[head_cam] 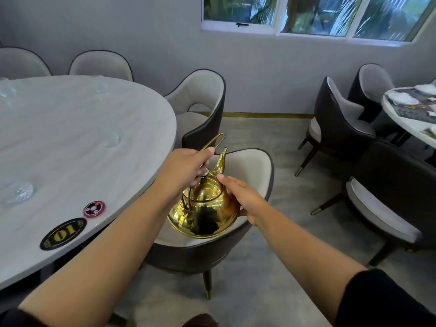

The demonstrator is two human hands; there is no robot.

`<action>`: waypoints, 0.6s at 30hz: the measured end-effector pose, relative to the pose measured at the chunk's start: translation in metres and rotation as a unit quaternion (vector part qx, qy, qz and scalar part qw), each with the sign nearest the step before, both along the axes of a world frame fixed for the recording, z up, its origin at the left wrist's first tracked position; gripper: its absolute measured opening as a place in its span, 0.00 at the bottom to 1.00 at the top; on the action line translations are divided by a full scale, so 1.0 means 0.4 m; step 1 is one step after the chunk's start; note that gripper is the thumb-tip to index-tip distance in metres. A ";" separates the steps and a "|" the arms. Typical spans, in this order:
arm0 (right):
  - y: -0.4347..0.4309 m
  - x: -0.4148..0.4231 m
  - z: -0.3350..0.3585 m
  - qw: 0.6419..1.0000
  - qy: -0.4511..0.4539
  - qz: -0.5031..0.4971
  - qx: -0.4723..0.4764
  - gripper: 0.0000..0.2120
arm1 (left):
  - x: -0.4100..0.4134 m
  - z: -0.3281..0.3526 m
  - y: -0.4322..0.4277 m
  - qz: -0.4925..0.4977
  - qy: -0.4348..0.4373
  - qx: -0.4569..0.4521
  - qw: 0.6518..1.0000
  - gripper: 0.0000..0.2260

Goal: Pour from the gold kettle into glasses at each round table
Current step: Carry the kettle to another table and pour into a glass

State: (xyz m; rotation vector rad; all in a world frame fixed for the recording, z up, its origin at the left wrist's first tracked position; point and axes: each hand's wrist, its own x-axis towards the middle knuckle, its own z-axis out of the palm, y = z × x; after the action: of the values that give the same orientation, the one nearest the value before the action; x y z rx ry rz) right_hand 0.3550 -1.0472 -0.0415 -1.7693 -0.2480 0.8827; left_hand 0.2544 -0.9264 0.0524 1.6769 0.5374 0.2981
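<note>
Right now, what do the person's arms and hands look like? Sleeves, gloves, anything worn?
The left hand and right hand are ungloved. Forearms are bare; no watch or wristband shows. A black left sleeve and a black right sleeve start near the elbows, at the frame's bottom edge.

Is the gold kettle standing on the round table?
No, the gold kettle is beside the round table, over a chair seat, with the left hand gripping its handle.

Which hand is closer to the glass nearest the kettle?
Left. The left hand grips the gold kettle by its handle, right of the glass; the right hand rests on its body, farther right.
</note>
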 end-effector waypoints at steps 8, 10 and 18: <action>0.017 0.208 -0.031 0.999 0.026 0.040 0.012 0.22 | 0.225 -0.039 0.013 0.020 0.015 0.018 1.000 0.18; 0.033 0.277 -0.047 0.998 0.030 0.055 0.019 0.18 | 0.282 -0.055 0.026 0.031 0.013 0.016 0.999 0.18; 0.103 0.532 -0.077 0.992 0.039 0.117 0.009 0.12 | 0.472 -0.101 0.067 0.104 0.005 -0.019 0.994 0.17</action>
State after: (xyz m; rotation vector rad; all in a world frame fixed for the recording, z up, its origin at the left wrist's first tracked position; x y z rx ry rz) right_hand 0.5680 -1.0059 -0.0722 -1.7072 -0.4176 1.1123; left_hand 0.4434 -0.8995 0.0120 1.5886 0.7220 0.4287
